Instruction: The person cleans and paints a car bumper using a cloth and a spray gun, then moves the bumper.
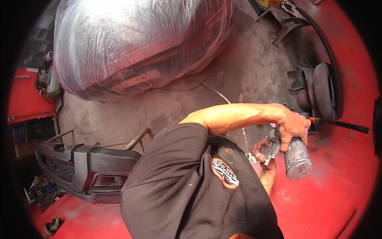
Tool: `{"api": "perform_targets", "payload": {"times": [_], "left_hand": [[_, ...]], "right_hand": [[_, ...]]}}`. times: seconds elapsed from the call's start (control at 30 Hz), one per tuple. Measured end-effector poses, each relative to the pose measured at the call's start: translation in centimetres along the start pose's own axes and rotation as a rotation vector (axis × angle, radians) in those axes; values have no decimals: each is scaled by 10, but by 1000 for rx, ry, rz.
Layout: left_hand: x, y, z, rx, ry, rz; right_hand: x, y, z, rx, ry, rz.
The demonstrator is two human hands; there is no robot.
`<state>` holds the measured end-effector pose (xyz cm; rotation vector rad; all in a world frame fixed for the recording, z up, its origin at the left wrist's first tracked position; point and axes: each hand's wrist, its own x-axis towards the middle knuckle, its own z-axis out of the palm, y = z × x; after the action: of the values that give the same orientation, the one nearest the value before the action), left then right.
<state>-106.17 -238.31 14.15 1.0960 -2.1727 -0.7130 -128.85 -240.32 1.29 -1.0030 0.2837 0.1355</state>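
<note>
My left arm reaches across to the right, and my left hand (292,125) is closed round the top of a dark, paint-stained cylindrical cup (298,161). Beside it, my right hand (261,148) grips a metal spray gun (273,145), partly hidden by my left hand and the cup. A pale air hose (244,137) runs up from the gun's lower end and away behind my left forearm. An orange and black rod (338,124) sticks out past my left fingers; I cannot tell whether they hold it.
A car under clear plastic sheeting (139,51) stands ahead to the left. A dark grey bumper (87,171) rests on a metal stand at the left. Tyres (323,91) and a plastic stool (288,24) stand by the red wall (358,47) on the right. The hose trails over the concrete floor (254,71).
</note>
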Motion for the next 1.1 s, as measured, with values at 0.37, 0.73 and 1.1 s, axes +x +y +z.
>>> {"api": "perform_targets", "payload": {"times": [0.37, 0.73, 1.1], "left_hand": [[16, 83, 49, 67, 881, -138], [86, 51, 69, -651, 1306, -152], [41, 3, -27, -1500, 436, 89]], "right_hand": [[28, -54, -21, -496, 1315, -688], [27, -61, -21, -187, 1397, -915], [55, -56, 14, -426, 1292, -1254]]}}
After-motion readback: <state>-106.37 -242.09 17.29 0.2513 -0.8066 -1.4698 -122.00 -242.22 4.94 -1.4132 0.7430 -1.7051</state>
